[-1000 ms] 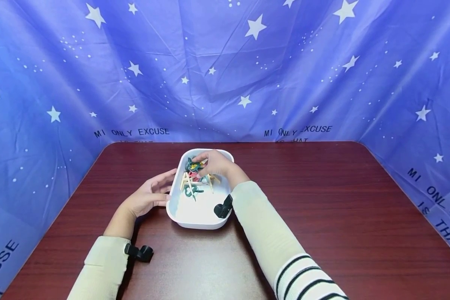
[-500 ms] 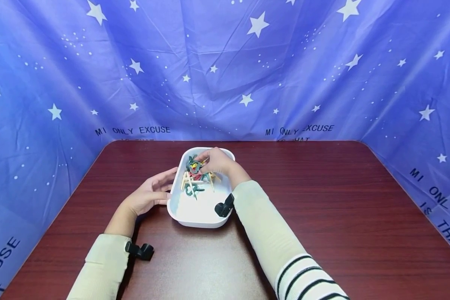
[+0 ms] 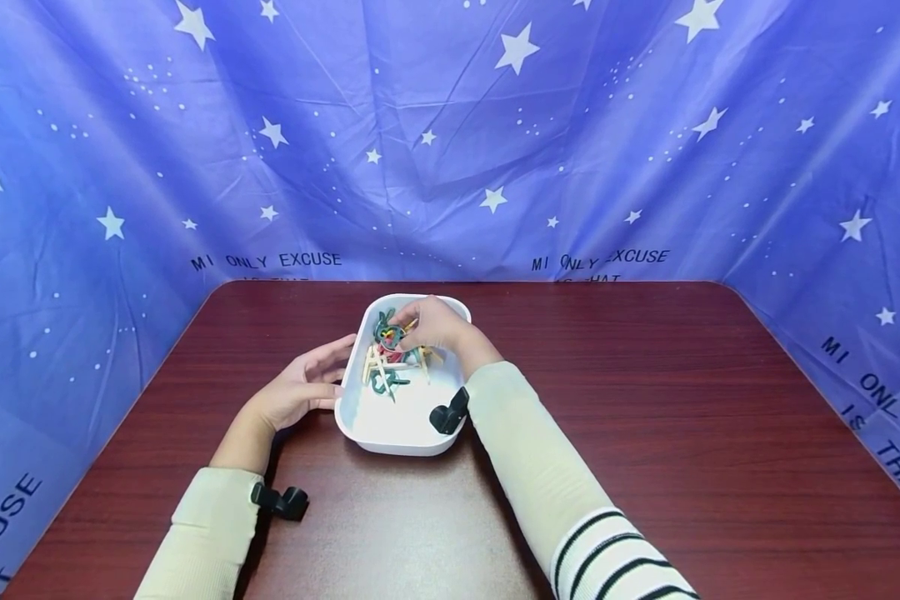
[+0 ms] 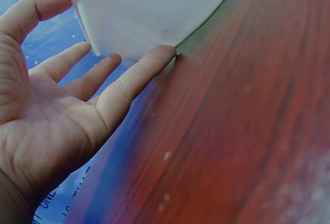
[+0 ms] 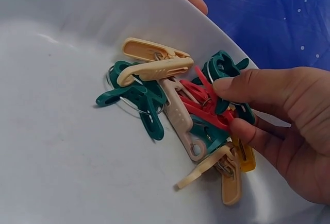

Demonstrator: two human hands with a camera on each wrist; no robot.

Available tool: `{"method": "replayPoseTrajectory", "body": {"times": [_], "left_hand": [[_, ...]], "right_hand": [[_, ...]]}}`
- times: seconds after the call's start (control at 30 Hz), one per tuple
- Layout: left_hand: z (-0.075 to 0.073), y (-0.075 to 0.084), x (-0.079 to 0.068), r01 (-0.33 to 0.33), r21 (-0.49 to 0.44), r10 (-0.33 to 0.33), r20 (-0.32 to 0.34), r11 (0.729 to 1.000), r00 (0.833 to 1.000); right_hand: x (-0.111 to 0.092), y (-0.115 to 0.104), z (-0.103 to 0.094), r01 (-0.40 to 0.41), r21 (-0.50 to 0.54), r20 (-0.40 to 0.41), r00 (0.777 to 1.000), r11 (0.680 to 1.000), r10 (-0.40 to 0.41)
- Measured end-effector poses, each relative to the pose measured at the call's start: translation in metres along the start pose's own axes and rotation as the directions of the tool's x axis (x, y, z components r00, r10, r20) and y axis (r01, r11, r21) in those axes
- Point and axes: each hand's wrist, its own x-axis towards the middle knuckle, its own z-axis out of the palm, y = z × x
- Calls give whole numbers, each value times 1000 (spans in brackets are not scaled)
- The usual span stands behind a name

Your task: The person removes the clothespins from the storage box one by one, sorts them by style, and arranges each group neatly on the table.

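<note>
A white tray [image 3: 397, 425] holds a pile of plastic clothes pegs at its far left part. My left hand [image 3: 296, 390] rests with spread, fairly straight fingers against the tray's left side; in the left wrist view its fingertips [image 4: 162, 54] meet the tray's outer wall. Over the pile, my right hand [image 3: 437, 325] pinches a green peg [image 5: 223, 104] between thumb and finger. Right under it lies a red peg [image 5: 206, 112]. Beige pegs [image 5: 154, 72], another green peg [image 5: 136, 92] and a yellow peg [image 5: 246, 154] lie around it, partly overlapping.
The tray stands on a dark red wooden table [image 3: 645, 400]. A blue curtain [image 3: 450, 167] with white stars hangs behind and along both sides. Black camera mounts [image 3: 281, 503] sit on both wrists.
The green peg in my right fingers has tilted a little over the pile. My left hand stays at the tray's side. The whole head view has shifted slightly.
</note>
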Motion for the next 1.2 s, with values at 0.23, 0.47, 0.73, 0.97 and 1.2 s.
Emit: {"method": "replayPoseTrajectory", "body": {"times": [0.23, 0.47, 0.73, 0.97, 1.2], "left_hand": [[2, 0, -1, 7, 0, -7, -7, 1000, 1000], [3, 0, 0, 3, 4, -3, -2, 1000, 1000], [2, 0, 0, 3, 10, -3, -13, 1000, 1000], [0, -1, 0, -3, 11, 3, -8, 1000, 1000], [1, -2, 1, 2, 7, -2, -12, 1000, 1000]], "right_hand": [[-2, 0, -1, 4, 1, -17, 1000, 1000, -4], [-5, -3, -7, 11, 92, -120, 993, 996, 0], [-13, -9, -22, 35, 168, -166, 986, 985, -7], [-24, -11, -33, 67, 185, -190, 981, 980, -31], [-33, -7, -38, 117, 266, -217, 974, 957, -59]]}}
